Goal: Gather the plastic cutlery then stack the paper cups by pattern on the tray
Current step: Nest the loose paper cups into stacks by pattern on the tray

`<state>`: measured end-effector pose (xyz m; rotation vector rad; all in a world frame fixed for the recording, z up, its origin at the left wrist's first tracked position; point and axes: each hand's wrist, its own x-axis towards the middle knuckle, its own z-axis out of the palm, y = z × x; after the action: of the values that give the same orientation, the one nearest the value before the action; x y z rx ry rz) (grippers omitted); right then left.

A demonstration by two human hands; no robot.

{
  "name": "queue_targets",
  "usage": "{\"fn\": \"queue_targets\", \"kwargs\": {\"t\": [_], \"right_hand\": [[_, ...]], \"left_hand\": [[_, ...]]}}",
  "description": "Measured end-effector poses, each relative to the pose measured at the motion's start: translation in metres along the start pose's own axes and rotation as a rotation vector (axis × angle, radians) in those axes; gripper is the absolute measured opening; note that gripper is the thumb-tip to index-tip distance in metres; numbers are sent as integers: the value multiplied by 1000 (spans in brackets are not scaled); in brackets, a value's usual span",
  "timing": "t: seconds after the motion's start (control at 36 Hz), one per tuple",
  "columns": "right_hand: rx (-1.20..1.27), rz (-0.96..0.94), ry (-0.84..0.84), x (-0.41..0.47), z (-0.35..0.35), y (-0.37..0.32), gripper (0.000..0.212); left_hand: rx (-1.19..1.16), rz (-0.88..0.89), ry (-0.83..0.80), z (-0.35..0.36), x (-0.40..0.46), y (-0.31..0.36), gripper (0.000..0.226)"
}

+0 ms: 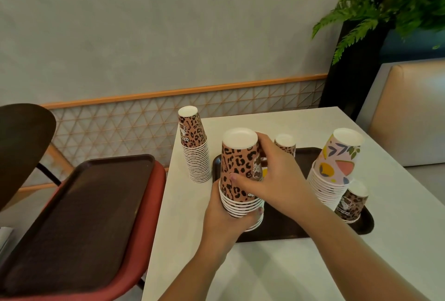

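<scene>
Left hand [225,214] grip clamps leopard stack [237,175] rims; right hand [272,178] grip wraps its top cup

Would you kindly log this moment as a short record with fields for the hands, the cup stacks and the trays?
left hand: grips the base of the leopard stack
right hand: grips that stack's top cup
tall leopard stack: on the table, left of the tray
floral stack: on the tray, right side
single leopard cup: upside down on the tray, beside the floral stack
spare tray: on the red chair
</scene>
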<state>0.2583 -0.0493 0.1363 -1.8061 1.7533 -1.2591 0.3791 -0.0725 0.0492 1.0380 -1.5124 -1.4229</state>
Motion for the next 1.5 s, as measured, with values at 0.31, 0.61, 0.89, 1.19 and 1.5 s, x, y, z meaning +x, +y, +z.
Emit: {"fn": "queue_targets", "kwargs": {"t": [0.31,0.61,0.89,1.19,1.5], "right_hand": [[109,52,149,10,-13,-8,65],[408,68,545,34,-48,-1,61],[85,106,673,69,-42,63,72],[-37,237,559,71,-14,119,69],[-17,73,589,59,-22,78,64]], "left_hand": [[101,-32,12,4,-1,1,81],[131,-55,32,1,1,-3,80],[128,-55,19,1,3,-2,82],[136,-56,29,-3,5,1,82],[120,-25,41,-3,5,5,82]]}}
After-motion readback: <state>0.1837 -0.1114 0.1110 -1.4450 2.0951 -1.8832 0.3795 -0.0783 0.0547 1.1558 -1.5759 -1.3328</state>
